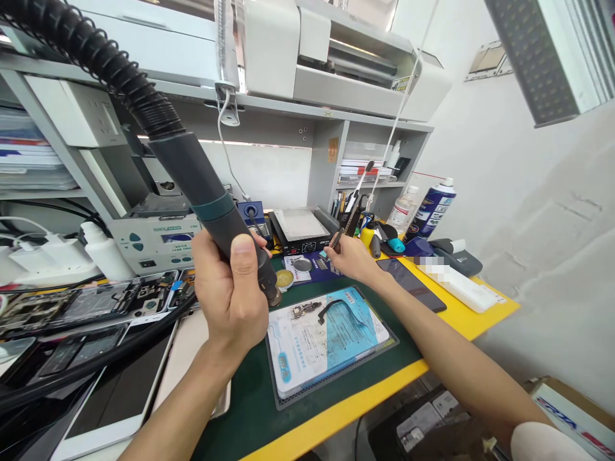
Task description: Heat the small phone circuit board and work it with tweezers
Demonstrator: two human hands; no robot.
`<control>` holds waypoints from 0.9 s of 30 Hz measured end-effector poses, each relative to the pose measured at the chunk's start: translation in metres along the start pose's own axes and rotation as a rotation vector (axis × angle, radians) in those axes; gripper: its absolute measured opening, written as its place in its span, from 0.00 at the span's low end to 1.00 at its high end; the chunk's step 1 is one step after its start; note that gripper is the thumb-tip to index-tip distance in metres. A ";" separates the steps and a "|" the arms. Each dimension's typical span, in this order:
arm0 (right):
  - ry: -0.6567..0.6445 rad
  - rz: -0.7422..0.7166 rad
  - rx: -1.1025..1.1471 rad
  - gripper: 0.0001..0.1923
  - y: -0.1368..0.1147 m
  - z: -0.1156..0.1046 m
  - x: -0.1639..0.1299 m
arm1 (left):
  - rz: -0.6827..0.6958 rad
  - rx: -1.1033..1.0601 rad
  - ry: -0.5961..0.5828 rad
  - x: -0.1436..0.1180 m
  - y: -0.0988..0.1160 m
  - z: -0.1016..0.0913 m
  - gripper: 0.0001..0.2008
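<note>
My left hand (235, 294) is wrapped round the dark grey handle of a hot air gun (202, 179), thumb along its side. Its metal nozzle (275, 298) points down, just left of a blue-and-white booklet (307, 346) in a clear sleeve. On the booklet lie a small circuit board (306, 310) and a black flex cable (339, 307). My right hand (353, 257) reaches to the back of the bench and pinches slim dark tweezers (337, 239) over a dark blue sheet (319, 269) with small parts. An open tin of yellowish paste (284, 279) stands nearby.
Opened phones and a white tablet (120, 378) crowd the left side, beside a hot air station (154, 240). A black heating plate (305, 230) stands at the back. To the right are a dark phone (413, 285), a white box (461, 285) and a spray can (430, 210).
</note>
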State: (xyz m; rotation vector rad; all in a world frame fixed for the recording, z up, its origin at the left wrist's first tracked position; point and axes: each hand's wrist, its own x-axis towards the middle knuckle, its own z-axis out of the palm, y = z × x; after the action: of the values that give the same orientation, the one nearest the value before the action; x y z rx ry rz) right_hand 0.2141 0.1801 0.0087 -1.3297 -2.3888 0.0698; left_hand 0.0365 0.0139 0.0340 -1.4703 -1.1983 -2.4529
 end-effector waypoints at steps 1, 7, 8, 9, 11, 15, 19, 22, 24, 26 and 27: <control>0.000 0.001 -0.001 0.14 0.000 0.000 0.000 | -0.001 0.001 -0.001 0.000 0.000 0.000 0.14; -0.004 -0.005 -0.003 0.14 -0.001 0.001 0.001 | -0.004 0.014 -0.007 -0.001 -0.001 0.000 0.14; -0.003 -0.005 -0.003 0.13 0.000 0.001 0.001 | -0.004 0.018 -0.006 -0.001 -0.001 0.000 0.14; -0.002 -0.006 -0.003 0.13 0.000 0.002 0.001 | -0.005 0.023 -0.006 -0.001 -0.001 0.000 0.14; 0.003 -0.007 -0.002 0.13 0.000 0.003 0.002 | -0.009 0.033 -0.003 -0.001 -0.001 0.000 0.14; 0.012 -0.007 -0.001 0.13 -0.002 0.003 0.001 | -0.018 0.049 0.003 -0.001 -0.001 0.000 0.15; 0.013 -0.013 -0.003 0.13 -0.004 0.002 0.001 | -0.014 0.049 0.002 -0.001 -0.001 0.001 0.15; 0.017 -0.011 -0.009 0.13 -0.006 0.001 0.001 | -0.012 0.048 0.000 -0.001 -0.001 0.000 0.15; 0.019 -0.009 -0.015 0.13 -0.007 0.001 0.001 | -0.011 0.050 0.001 -0.001 -0.002 0.000 0.15; 0.018 -0.010 -0.021 0.12 -0.007 0.001 0.000 | -0.008 0.051 0.001 -0.002 -0.002 0.000 0.14; 0.018 -0.011 -0.024 0.12 -0.008 0.001 0.000 | -0.007 0.050 0.000 -0.002 -0.002 -0.001 0.14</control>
State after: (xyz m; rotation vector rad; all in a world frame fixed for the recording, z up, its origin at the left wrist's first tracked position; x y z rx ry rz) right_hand 0.2073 0.1763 0.0099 -1.3221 -2.3887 0.0255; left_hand 0.0364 0.0142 0.0317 -1.4553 -1.2571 -2.4090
